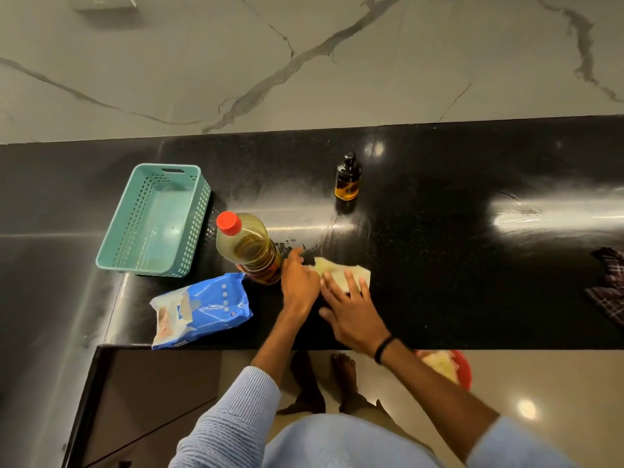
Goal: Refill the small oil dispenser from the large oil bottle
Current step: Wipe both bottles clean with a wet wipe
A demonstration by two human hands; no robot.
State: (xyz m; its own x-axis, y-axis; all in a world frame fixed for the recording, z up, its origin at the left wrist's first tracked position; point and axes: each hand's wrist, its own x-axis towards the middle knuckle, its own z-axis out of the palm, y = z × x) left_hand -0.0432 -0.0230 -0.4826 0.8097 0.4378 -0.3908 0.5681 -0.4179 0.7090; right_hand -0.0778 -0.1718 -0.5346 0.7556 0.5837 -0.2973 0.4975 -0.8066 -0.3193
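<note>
The large oil bottle (248, 248) with a red cap stands upright on the black counter (456, 265), holding yellow oil. The small oil dispenser (347, 179), dark with a black pump top and some amber oil in its base, stands farther back and to the right. A pale folded wipe (337, 270) lies flat on the counter just right of the bottle. My left hand (299, 282) rests at the wipe's left edge, fingers curled on it. My right hand (351, 307) lies flat, fingers spread over the wipe's near right part.
A teal perforated basket (153, 219) sits at the left with nothing visible in it. A blue wipes pack (202, 309) lies at the counter's front edge. A checked cloth (609, 285) is at the far right. A red bowl (449, 366) sits below the counter edge.
</note>
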